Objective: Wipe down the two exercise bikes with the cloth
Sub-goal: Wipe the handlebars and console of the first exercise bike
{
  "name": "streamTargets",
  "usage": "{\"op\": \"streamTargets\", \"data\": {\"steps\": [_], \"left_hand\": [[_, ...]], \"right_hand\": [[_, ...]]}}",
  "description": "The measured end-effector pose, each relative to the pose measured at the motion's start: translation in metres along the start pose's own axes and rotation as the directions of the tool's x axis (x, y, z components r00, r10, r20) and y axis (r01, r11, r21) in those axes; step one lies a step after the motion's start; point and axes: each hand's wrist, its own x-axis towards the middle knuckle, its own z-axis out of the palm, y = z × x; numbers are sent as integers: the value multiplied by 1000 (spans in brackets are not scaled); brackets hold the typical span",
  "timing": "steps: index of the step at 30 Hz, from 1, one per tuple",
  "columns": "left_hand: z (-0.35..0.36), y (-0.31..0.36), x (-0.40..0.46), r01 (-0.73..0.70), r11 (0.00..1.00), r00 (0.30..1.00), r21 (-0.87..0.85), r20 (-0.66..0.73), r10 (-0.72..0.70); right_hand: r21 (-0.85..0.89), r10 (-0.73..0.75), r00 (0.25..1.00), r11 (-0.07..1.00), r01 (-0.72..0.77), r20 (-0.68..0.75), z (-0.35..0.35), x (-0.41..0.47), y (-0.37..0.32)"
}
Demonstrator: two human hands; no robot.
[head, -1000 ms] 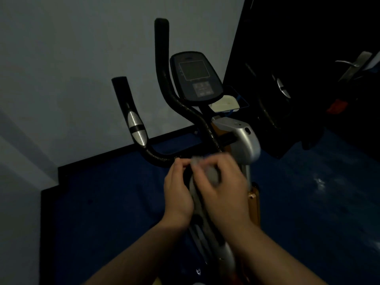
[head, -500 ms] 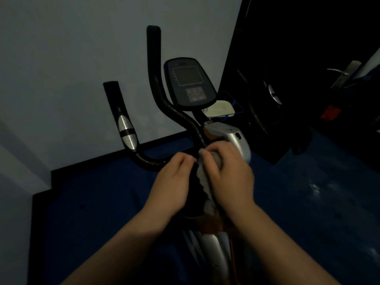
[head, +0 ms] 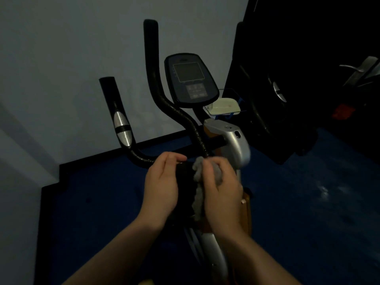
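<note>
An exercise bike (head: 230, 138) with black handlebars (head: 152, 79) and a dark console (head: 190, 79) stands in front of me in dim light. My right hand (head: 221, 188) grips a grey cloth (head: 198, 194) against the black post just below the handlebar joint. My left hand (head: 162, 182) curls around the left side of the same post. A second bike (head: 275, 93) shows only partly in the dark at the right.
A pale wall lies behind the handlebars, with a black skirting along its foot. The floor (head: 308, 202) is blue and shiny. A small clear tray (head: 224, 106) with something pale in it sits behind the console. A dark panel rises at the upper right.
Both hands have stayed on the post below the handlebars while the cloth shifted slightly along it. The camera has tilted, so the bike sits a little differently in view.
</note>
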Motion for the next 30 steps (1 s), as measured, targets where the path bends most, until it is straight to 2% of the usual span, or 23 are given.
{"op": "streamTargets", "data": {"steps": [3, 6, 9, 13, 15, 17, 20, 22, 26, 28, 30], "left_hand": [[2, 2, -4, 37, 996, 995, -78, -94, -44], [4, 5, -8, 37, 987, 982, -155, -176, -64], [5, 4, -10, 9, 990, 971, -144, -237, -44], [4, 0, -12, -37, 998, 963, -57, -268, 20], [2, -3, -13, -95, 995, 962, 36, -252, 101], [-1, -3, -13, -160, 971, 965, 177, -178, 192], [-4, 1, -9, -237, 845, 956, 480, -38, 290], [-4, 4, -7, -242, 768, 956, 593, 9, 293], [-5, 7, -9, -247, 719, 946, 649, -1, 325], [-6, 6, -9, -251, 738, 946, 627, -1, 323], [-6, 5, -7, -247, 774, 954, 583, 5, 301]], "right_hand": [[15, 38, 999, 999, -38, 1, -12, -26, 19], [6, -11, 1000, 1000, 11, 27, -18, -9, 23], [93, -33, 999, 995, 34, -9, -3, 16, 11], [90, -43, 993, 995, 33, 111, 0, 2, 12], [51, -74, 980, 997, 66, 184, -16, -1, 23], [0, -171, 964, 985, 175, 203, -29, 10, 30], [-24, -311, 942, 948, 316, 126, -22, 53, 21], [-56, -335, 929, 936, 347, 155, -6, 80, 14], [-38, -386, 917, 920, 391, 102, 10, 75, 39], [-3, -409, 907, 911, 411, 101, 7, 59, 51], [-86, -486, 860, 860, 502, 157, 4, 65, 50]]}}
